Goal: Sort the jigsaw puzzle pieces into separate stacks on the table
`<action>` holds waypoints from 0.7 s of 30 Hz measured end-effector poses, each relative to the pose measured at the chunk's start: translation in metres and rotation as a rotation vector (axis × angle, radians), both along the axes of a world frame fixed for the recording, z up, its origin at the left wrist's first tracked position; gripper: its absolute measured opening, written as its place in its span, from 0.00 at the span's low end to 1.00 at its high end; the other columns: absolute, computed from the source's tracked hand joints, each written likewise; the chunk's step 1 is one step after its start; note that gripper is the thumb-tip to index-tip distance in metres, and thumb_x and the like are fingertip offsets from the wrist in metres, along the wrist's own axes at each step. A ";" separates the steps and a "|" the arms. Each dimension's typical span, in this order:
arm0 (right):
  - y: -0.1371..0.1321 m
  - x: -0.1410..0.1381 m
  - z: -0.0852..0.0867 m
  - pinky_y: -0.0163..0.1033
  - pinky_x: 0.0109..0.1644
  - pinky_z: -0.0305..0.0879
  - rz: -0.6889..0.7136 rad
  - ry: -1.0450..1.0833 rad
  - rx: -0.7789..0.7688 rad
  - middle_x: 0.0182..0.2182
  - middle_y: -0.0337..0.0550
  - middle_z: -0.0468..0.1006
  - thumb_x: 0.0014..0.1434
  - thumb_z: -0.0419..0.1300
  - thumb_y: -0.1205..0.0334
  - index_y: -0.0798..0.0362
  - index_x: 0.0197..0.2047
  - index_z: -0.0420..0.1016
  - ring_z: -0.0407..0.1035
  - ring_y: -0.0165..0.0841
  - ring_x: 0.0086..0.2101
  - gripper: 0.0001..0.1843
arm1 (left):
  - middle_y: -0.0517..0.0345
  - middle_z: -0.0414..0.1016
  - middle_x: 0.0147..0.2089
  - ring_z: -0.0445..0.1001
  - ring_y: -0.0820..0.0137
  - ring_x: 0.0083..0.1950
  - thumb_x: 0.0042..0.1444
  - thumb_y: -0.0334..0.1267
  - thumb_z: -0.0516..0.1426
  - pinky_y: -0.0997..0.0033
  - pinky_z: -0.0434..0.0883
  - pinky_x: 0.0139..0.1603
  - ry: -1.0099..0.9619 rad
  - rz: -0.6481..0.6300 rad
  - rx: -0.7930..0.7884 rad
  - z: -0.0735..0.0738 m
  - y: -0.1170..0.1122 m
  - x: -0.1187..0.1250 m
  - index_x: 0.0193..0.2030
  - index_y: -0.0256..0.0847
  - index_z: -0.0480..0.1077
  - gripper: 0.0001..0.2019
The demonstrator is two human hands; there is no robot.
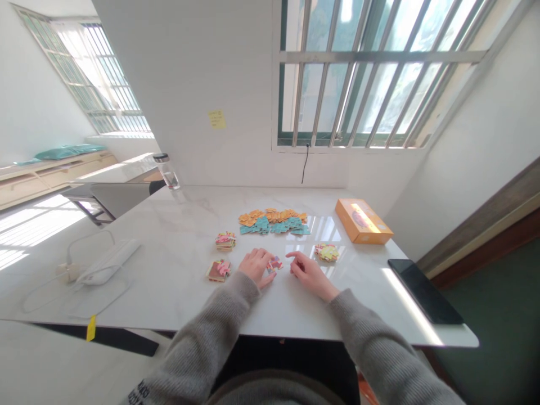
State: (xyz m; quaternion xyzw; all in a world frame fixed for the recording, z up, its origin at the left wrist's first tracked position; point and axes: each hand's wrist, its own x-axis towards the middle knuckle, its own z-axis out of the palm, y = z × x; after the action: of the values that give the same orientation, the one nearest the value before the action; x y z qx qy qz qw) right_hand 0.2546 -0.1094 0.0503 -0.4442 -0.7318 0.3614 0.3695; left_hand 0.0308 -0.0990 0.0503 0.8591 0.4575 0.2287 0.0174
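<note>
My left hand (255,265) rests on the white marble table (177,270) with its fingers curled around a small pink and blue puzzle piece (275,262). My right hand (307,270) lies just right of that piece, its fingers curled inward, forefinger pointing left toward it; nothing shows in it. Small stacks of puzzle pieces lie around the hands: one to the left (218,270), one behind it (225,241), one to the right (326,252). A spread of orange and teal pieces (274,221) lies farther back.
An orange puzzle box (363,221) sits at the back right. A black tablet (424,289) lies near the right edge. A white power strip with cable (105,263) is at the left, a glass jar (167,171) at the back left. A barred window is behind.
</note>
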 end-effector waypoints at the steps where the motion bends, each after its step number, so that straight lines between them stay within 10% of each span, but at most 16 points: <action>1: 0.000 0.000 0.000 0.36 0.34 0.60 -0.002 0.000 0.000 0.25 0.34 0.71 0.64 0.52 0.60 0.52 0.52 0.70 0.63 0.29 0.26 0.15 | 0.50 0.73 0.46 0.70 0.54 0.49 0.49 0.39 0.65 0.56 0.68 0.46 0.006 0.019 -0.010 -0.002 0.004 0.002 0.46 0.44 0.71 0.17; 21: 0.003 -0.006 -0.001 0.38 0.39 0.65 0.047 0.146 -0.065 0.32 0.38 0.74 0.64 0.56 0.54 0.51 0.59 0.63 0.69 0.31 0.33 0.22 | 0.51 0.76 0.44 0.72 0.57 0.48 0.47 0.37 0.62 0.57 0.67 0.47 -0.169 -0.062 0.146 -0.005 0.007 0.006 0.38 0.43 0.67 0.11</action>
State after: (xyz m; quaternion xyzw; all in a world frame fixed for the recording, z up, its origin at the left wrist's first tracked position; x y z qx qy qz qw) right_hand 0.2488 -0.1066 0.0493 -0.4111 -0.7011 0.4249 0.3987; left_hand 0.0367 -0.0920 0.0457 0.8496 0.4097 0.3323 0.0002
